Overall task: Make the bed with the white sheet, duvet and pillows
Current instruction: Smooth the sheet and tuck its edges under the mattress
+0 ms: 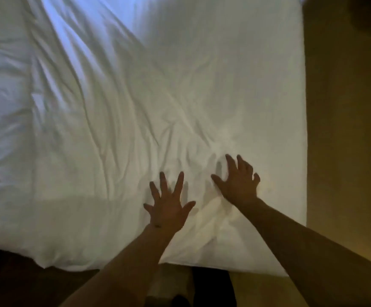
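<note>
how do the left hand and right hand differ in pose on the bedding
The left hand lies nearer the bed's foot edge with fingers straight and fanned wide; the right hand reaches farther up and right, its fingers slightly bent. Both rest palm-down on the wrinkled white bedding, gripping nothing.

Your left hand (168,209) and right hand (238,185) lie side by side on the duvet (113,129), near its front edge and toward its right corner. The floor (346,129) lies beyond the right edge.
</note>
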Motion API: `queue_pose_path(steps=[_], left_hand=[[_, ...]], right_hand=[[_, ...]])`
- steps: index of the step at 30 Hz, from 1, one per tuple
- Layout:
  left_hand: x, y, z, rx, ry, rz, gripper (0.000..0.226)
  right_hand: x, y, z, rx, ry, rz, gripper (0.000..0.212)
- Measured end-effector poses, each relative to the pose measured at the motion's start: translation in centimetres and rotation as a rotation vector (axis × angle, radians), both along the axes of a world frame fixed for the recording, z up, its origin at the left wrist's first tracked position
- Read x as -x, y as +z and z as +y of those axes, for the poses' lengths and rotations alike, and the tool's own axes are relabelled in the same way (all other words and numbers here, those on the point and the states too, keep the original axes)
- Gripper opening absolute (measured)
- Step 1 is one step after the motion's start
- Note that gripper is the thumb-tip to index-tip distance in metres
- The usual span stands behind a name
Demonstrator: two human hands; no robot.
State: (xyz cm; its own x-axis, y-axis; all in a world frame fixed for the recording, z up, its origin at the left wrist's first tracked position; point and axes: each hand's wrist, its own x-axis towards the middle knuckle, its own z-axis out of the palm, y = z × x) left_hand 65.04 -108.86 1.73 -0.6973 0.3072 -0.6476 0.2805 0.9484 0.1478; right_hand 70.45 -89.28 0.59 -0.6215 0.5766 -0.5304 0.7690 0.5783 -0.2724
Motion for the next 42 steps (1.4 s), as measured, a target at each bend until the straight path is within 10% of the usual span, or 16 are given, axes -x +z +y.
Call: queue_pose_path(steps=[7,13,19,26,33,42], left_hand=[[1.1,-4.9,1.4,0.102,0.017,-0.201,0.089],[2.9,-0.2,0.7,-0.162,0.191,-0.216,0.072],[5.2,11.6,-1.8,-0.605,0.738,-0.233,0.077],[6.6,20.5,-16.9,-0.75,0.721,-0.088,0.093],[7.6,31.0,-33.4,-0.911,0.48,0.183,0.089],[11.1,38.9,-47.5,-0.963,0.301,0.283,0.094]], right_hand=[[1.0,-3.5,4.3,0.163,-0.067,-0.175,0.112],[2.8,0.3,-0.4,0.301,-0.045,-0.046,0.043],[4.2,10.4,-12.4,0.234,0.222,0.201,0.025],[4.0,19.2,-29.7,0.146,0.396,0.344,0.017],[-1.4,24.1,-45.7,0.067,0.228,0.686,0.08],[-1.1,17.0,-57.0,0.084,0.051,0.231,0.111]])
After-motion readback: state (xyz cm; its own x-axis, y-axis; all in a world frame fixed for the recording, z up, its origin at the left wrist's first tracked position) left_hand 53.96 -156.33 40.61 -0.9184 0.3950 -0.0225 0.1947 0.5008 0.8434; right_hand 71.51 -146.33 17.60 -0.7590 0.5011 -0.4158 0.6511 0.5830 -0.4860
